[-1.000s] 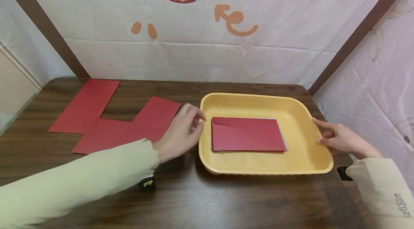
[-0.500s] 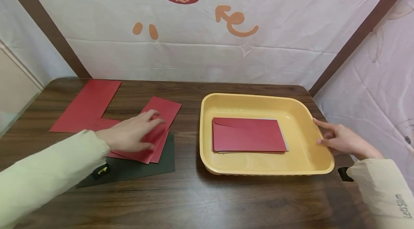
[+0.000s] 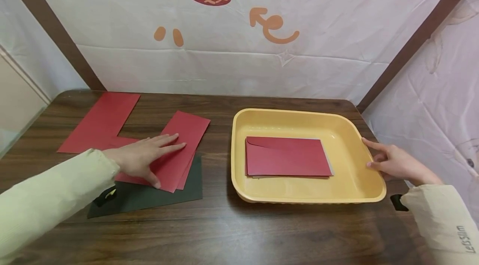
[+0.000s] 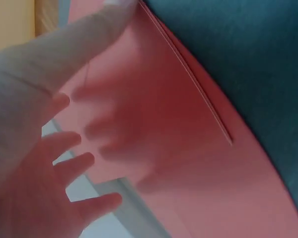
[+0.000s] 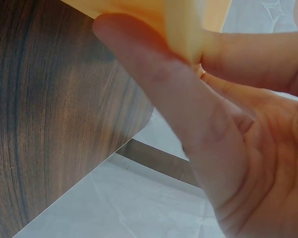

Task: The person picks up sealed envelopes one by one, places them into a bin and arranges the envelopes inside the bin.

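My left hand (image 3: 136, 159) lies with spread fingers over a red envelope (image 3: 188, 125) on the left of the table. That envelope overlaps another red one, and a dark green envelope (image 3: 164, 198) lies beneath them. In the left wrist view the thumb (image 4: 64, 44) reaches to the edge of the red paper (image 4: 154, 109), beside the dark green sheet (image 4: 253, 64). At the right, my right hand (image 3: 396, 163) pinches the rim of a yellow tray (image 3: 349, 148); the rim (image 5: 184, 29) passes between thumb and finger in the right wrist view. Inside the tray rests a stack of red envelopes (image 3: 288, 157).
A further red envelope (image 3: 102, 121) lies at the table's back left. The dark wood table (image 3: 239, 231) ends at a white printed cloth (image 3: 224, 69) behind. Brown posts (image 3: 419, 36) stand at both back corners.
My left hand has moved left from the tray's left rim to the red envelopes, and its fingers have spread over them. The right hand and the tray stay in place.
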Demonstrator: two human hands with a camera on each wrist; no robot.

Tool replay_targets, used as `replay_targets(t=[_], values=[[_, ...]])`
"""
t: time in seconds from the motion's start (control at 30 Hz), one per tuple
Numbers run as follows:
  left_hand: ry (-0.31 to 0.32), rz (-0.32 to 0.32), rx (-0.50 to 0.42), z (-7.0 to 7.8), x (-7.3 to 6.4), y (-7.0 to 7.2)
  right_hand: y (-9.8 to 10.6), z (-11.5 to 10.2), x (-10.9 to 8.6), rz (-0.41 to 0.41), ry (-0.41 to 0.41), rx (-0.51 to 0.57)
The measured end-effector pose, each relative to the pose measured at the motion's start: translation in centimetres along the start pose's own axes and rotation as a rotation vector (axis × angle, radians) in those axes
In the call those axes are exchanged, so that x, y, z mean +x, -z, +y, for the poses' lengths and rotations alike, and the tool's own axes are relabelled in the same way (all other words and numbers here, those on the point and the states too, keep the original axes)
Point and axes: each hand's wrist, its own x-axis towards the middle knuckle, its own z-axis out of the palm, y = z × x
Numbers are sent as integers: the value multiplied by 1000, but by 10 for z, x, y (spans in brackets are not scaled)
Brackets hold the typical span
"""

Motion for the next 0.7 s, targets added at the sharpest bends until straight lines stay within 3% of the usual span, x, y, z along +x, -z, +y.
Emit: replay_targets(t=[0.13,0.27,0.5,0.7], values=[[6,-1,-21,4,3,-8,1,1,0,-3,0,9],[72,72,0,14,7,-20,1,0,0,-3,-5,12],[256,197,203,41,17,-42,1,-1,2,0,-17,-12],[444,231,383,76,31,-52,0,-1,1,-3,-20,-22]])
